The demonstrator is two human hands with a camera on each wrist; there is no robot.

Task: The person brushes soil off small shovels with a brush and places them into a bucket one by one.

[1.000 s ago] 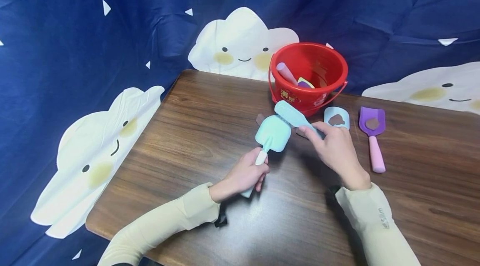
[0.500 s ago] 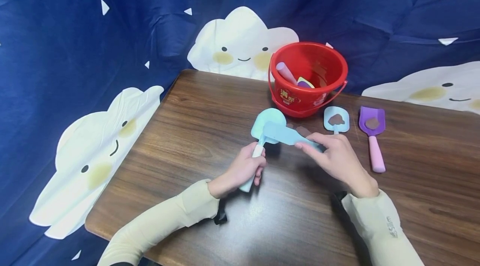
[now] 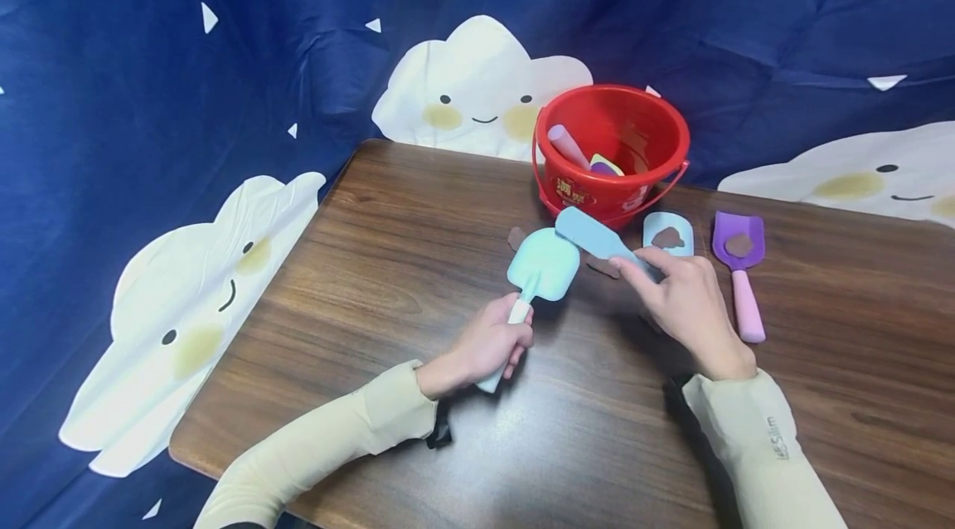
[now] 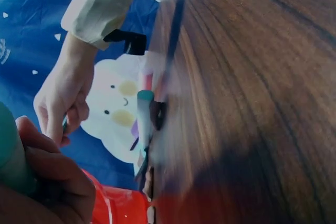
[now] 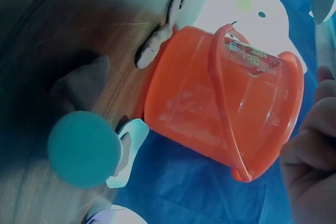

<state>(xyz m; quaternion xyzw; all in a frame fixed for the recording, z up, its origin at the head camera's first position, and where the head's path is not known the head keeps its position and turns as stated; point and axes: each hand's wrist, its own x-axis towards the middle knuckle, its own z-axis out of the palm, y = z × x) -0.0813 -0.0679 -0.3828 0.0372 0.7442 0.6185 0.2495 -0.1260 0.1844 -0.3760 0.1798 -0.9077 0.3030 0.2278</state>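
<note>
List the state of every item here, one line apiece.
Mint shovel, aloft in left hand
Blue scraper, aloft in right hand
Red bucket, upright, handle down, toys inside
Light-blue shovel, on table, bearing brown piece
Purple shovel, on table, bearing brown piece
Loose brown pieces, on table

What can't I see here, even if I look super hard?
Toys in the red bucket: head view, the bucket's front wall hides their lower parts.
Whether the blue tool touches the mint shovel: head view, their overlap hides it.
Blue tool's handle end: head view, behind the right hand.
Label's smallest print: right wrist view, too small.
</note>
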